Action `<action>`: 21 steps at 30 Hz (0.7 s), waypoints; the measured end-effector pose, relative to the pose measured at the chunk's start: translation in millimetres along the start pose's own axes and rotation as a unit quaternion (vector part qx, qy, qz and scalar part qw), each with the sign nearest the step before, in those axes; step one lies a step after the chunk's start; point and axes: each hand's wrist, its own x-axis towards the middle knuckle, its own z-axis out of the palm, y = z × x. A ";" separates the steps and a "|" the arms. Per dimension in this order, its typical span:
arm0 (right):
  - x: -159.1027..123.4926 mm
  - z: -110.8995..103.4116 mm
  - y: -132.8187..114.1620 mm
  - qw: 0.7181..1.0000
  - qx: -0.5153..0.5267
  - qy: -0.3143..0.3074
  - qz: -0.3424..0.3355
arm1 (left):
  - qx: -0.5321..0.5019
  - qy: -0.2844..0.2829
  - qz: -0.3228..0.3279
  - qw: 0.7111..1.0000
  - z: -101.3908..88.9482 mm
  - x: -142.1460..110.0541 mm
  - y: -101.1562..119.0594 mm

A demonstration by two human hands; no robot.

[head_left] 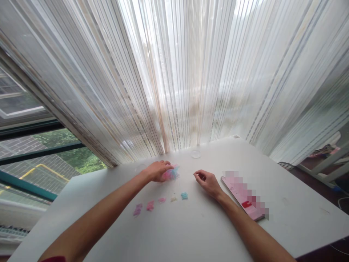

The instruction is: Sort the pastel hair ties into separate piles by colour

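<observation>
My left hand [160,171] reaches over a mixed pile of small pink, purple and blue pieces [173,173], fingers stretched out and touching or just above its left side. The pieces are too small to name. Resting to the right of the pile, my right hand [207,182] has its fingers curled in; whether anything sits in them is hidden. Nearer to me lies a row of small sorted heaps: a purple heap [137,209], a deep pink heap [150,205], a light pink heap [161,200], a cream heap [173,199] and a blue heap [184,196].
A white table [163,236] bears everything. Beside my right forearm lies a flat pink, phone-like object [242,196], partly blurred out. A clear round dish [195,154] stands near the back edge, with another faint clear round one [141,167] behind my left wrist. Sheer striped curtains [174,72] hang behind.
</observation>
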 end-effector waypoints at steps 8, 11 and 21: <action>-0.5 0.7 0.7 1.000 0.005 -0.008 -0.004 | 0.000 -0.018 -0.039 0.999 4.5 4.1 2.2; -0.5 0.4 0.1 1.000 0.003 -0.011 -0.004 | 0.000 -0.012 -0.036 0.999 -1.0 5.6 1.6; -1.2 -0.8 -1.9 1.000 0.002 -0.019 -0.001 | -0.005 -0.020 -0.025 0.999 -8.6 11.5 5.0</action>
